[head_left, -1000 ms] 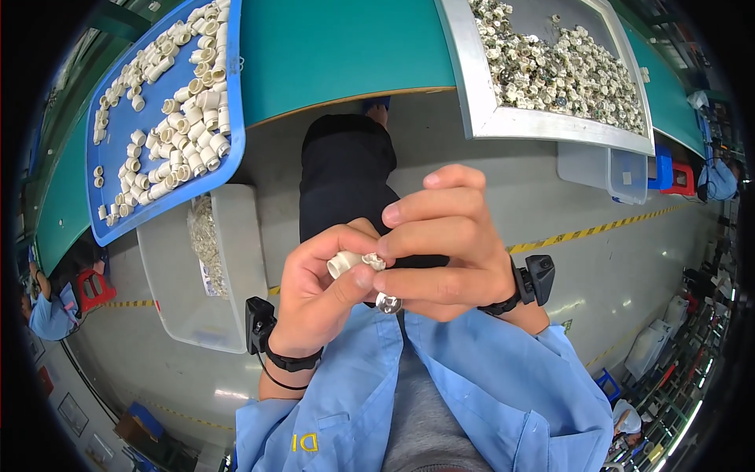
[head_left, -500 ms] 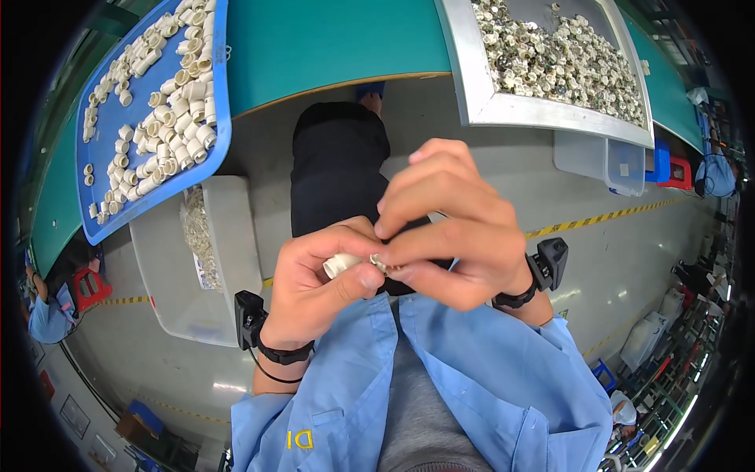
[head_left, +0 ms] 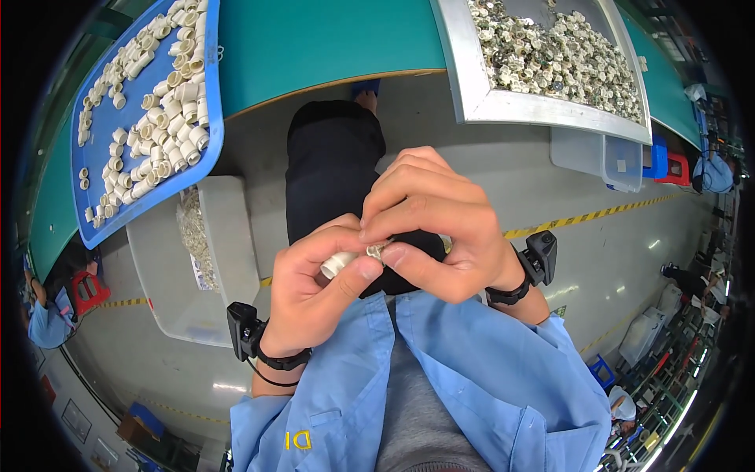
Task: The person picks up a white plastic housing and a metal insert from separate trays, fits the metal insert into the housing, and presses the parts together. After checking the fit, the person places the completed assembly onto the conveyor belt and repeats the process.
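Above the lap, joining small metal ring point(head_left: 375, 251) to short white plastic tube point(head_left: 338, 263), left hand point(head_left: 314, 295) and right hand point(head_left: 440, 228) fingers pinched on them; likely needing firm, square pressing next.

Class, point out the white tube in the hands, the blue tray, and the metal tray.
white tube point(head_left: 338, 263), head view, its side.
blue tray point(head_left: 214, 141), head view, right rim.
metal tray point(head_left: 543, 110), head view, front rim.

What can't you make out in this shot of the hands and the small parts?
- Head view: the white sleeve in the left hand is mostly covered by the thumb.
- The small metal piece is too small, hidden by right hand fingers.
- Grey tray and blue tray are cut off at the top.
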Demonstrator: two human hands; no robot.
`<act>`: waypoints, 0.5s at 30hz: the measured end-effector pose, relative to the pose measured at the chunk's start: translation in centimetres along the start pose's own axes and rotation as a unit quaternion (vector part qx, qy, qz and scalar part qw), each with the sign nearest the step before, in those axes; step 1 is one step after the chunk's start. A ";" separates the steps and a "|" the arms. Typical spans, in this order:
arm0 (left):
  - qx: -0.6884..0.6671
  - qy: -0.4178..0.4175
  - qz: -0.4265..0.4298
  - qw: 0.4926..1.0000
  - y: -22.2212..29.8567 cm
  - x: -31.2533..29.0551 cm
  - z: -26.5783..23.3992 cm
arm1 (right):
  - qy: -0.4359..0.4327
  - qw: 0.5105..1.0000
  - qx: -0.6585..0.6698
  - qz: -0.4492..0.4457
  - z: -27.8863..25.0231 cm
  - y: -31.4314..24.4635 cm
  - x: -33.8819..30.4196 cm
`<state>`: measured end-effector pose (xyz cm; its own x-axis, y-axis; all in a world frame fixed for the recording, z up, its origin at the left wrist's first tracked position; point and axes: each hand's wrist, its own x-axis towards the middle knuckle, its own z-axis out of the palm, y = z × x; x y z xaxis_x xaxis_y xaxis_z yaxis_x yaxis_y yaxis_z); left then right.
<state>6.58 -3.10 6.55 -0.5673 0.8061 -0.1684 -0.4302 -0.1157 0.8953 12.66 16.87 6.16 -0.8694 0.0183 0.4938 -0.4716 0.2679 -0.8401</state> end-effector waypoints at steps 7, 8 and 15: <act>0.084 0.018 0.027 0.996 -0.1 0.1 0.6 | -0.021 0.999 0.018 0.040 -0.5 -0.7 0.1; 0.132 0.021 0.050 0.990 0.0 0.1 0.6 | -0.021 0.999 0.017 0.048 -0.5 -0.7 0.0; 0.162 0.015 0.074 0.984 -0.2 -0.2 0.2 | -0.037 0.997 0.044 0.054 -0.8 -0.5 -0.5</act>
<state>6.98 -3.12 6.50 -0.6296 0.7762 -0.0332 -0.0966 -0.0359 0.9947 13.45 17.50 6.49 -0.9227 -0.0295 0.3844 -0.3831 0.1821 -0.9056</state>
